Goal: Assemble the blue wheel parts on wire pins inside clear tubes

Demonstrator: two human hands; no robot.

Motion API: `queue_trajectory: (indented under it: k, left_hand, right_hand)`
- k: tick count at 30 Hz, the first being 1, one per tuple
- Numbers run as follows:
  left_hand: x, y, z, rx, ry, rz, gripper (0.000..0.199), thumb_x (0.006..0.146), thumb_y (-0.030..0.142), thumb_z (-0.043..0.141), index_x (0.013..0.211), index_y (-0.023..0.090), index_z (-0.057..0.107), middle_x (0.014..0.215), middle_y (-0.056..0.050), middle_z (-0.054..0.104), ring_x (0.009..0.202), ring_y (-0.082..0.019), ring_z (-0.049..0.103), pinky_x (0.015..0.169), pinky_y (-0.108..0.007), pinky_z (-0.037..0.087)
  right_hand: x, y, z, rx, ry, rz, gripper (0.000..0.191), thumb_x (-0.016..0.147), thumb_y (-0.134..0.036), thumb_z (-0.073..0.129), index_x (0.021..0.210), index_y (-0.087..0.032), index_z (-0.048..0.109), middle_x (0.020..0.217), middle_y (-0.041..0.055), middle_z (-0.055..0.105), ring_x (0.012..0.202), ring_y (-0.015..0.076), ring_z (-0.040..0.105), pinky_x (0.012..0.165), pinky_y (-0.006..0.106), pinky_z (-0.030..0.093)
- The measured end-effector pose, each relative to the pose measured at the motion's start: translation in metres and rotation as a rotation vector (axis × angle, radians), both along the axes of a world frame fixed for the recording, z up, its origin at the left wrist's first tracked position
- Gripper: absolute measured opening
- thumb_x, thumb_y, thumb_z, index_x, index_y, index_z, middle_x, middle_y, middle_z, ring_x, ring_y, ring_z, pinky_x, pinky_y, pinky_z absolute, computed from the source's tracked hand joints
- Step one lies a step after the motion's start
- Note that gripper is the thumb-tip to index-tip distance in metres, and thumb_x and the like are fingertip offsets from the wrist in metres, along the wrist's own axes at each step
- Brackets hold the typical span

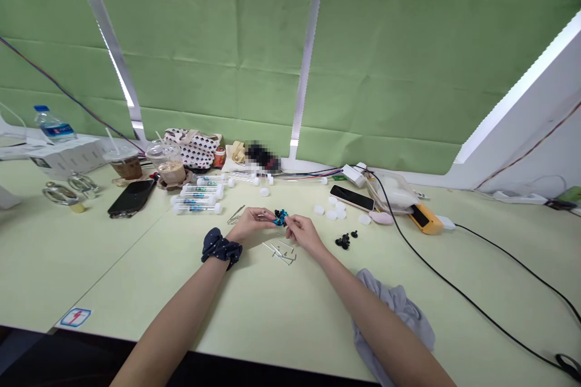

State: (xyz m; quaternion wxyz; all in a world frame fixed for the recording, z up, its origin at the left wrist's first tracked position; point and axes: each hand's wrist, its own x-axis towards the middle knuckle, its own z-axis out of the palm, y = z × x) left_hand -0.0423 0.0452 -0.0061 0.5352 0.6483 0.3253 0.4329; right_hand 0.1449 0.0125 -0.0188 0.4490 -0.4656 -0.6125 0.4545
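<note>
A small shiny blue-and-black part (280, 217) is held just above the table, its exact kind too small to make out. My left hand (249, 223), with a dark dotted scrunchie (221, 248) at the wrist, pinches it from the left. From the right, the closed fingertips of my right hand (303, 232) grip its edge. Thin metal rods (282, 252) lie scattered just below my hands. More bent metal pieces (235, 215) rest beside my left fingers. Right of my right hand sits a cluster of small black knob-like pieces (345, 242).
Clear capped tubes (198, 200) with blue pieces inside lie left of centre. White round caps (334, 211) and a phone (352, 198) are at right. Drink cups (169, 170) stand back left. Grey cloth (399, 308) lies under my right forearm; a black cable (431, 274) crosses the right side.
</note>
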Motion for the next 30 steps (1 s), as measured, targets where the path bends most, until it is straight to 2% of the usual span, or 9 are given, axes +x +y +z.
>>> queue_trajectory:
  k: [3, 5, 7, 9, 12, 18, 21, 26, 30]
  left_hand:
    - [0.0005, 0.0009, -0.0007, 0.003, -0.005, 0.008, 0.027, 0.053, 0.029, 0.077, 0.073, 0.013, 0.068, 0.085, -0.008, 0.067, 0.076, -0.018, 0.061, 0.075, -0.030, 0.048]
    - [0.0005, 0.0013, -0.0008, 0.008, -0.004, 0.023, 0.026, 0.054, 0.029, 0.077, 0.072, 0.013, 0.068, 0.084, -0.008, 0.067, 0.075, -0.018, 0.061, 0.074, -0.029, 0.048]
    - [0.0004, 0.0012, -0.0005, 0.004, -0.003, 0.028, 0.026, 0.053, 0.029, 0.078, 0.072, 0.014, 0.068, 0.085, -0.008, 0.067, 0.075, -0.018, 0.061, 0.073, -0.029, 0.049]
    - [0.0003, 0.0007, -0.0002, -0.001, -0.003, 0.031, 0.027, 0.053, 0.030, 0.078, 0.073, 0.014, 0.068, 0.085, -0.008, 0.067, 0.075, -0.018, 0.061, 0.073, -0.029, 0.049]
    - [0.0004, 0.0001, 0.0002, 0.004, -0.002, 0.030, 0.028, 0.053, 0.031, 0.077, 0.073, 0.013, 0.068, 0.084, -0.008, 0.067, 0.075, -0.019, 0.062, 0.074, -0.030, 0.049]
    - [0.0011, 0.0015, -0.0015, -0.008, 0.007, -0.007, 0.028, 0.052, 0.030, 0.078, 0.072, 0.013, 0.069, 0.084, -0.008, 0.068, 0.073, -0.019, 0.062, 0.071, -0.030, 0.048]
    - [0.0007, 0.0017, -0.0023, -0.021, -0.013, -0.011, 0.027, 0.054, 0.028, 0.078, 0.074, 0.013, 0.069, 0.084, -0.008, 0.068, 0.074, -0.018, 0.062, 0.074, -0.030, 0.048]
    - [-0.0015, 0.0022, -0.0021, -0.004, -0.029, 0.048, 0.024, 0.055, 0.027, 0.077, 0.073, 0.014, 0.068, 0.082, -0.007, 0.067, 0.075, -0.018, 0.062, 0.076, -0.030, 0.047]
    - [-0.0010, 0.0025, -0.0029, -0.016, -0.020, 0.018, 0.027, 0.054, 0.028, 0.078, 0.073, 0.013, 0.068, 0.085, -0.008, 0.067, 0.076, -0.019, 0.062, 0.077, -0.032, 0.048]
  right_hand:
    - [0.0018, 0.0025, -0.0037, -0.019, -0.063, -0.006, 0.052, 0.078, -0.062, 0.041, 0.062, -0.016, 0.059, 0.048, 0.0021, 0.054, 0.042, 0.0105, 0.044, 0.044, 0.023, 0.035]
    - [0.0021, 0.0030, -0.0046, -0.004, -0.077, -0.031, 0.051, 0.079, -0.060, 0.041, 0.061, -0.016, 0.059, 0.049, 0.0021, 0.053, 0.044, 0.0107, 0.044, 0.046, 0.023, 0.036]
    - [0.0017, 0.0028, -0.0038, 0.057, -0.054, -0.085, 0.041, 0.077, -0.056, 0.048, 0.069, -0.017, 0.058, 0.059, 0.0027, 0.057, 0.051, 0.0116, 0.048, 0.049, 0.024, 0.038]
    - [0.0009, 0.0018, -0.0013, 0.125, -0.012, -0.113, 0.032, 0.071, -0.048, 0.059, 0.082, -0.018, 0.056, 0.078, 0.0041, 0.060, 0.062, 0.0131, 0.052, 0.052, 0.023, 0.040]
    - [-0.0001, 0.0003, 0.0028, 0.158, 0.035, -0.058, 0.040, 0.065, -0.038, 0.065, 0.098, -0.021, 0.050, 0.096, 0.0047, 0.059, 0.072, 0.0142, 0.054, 0.054, 0.023, 0.041]
    - [-0.0005, 0.0014, 0.0012, 0.143, 0.026, -0.052, 0.032, 0.072, -0.037, 0.058, 0.098, -0.021, 0.047, 0.079, 0.0026, 0.061, 0.073, 0.0161, 0.057, 0.061, 0.026, 0.042]
    - [-0.0014, 0.0005, -0.0005, 0.134, 0.019, -0.023, 0.030, 0.077, -0.040, 0.053, 0.099, -0.021, 0.046, 0.071, 0.0013, 0.061, 0.071, 0.0169, 0.059, 0.059, 0.027, 0.042]
    - [-0.0039, -0.0038, 0.0014, 0.126, -0.007, 0.015, 0.034, 0.073, -0.039, 0.059, 0.099, -0.021, 0.046, 0.070, 0.0002, 0.063, 0.066, 0.0163, 0.059, 0.053, 0.024, 0.039]
    - [-0.0028, -0.0027, 0.0004, 0.106, -0.015, 0.013, 0.027, 0.078, -0.043, 0.054, 0.092, -0.020, 0.049, 0.064, 0.0000, 0.063, 0.060, 0.0144, 0.057, 0.056, 0.025, 0.042]
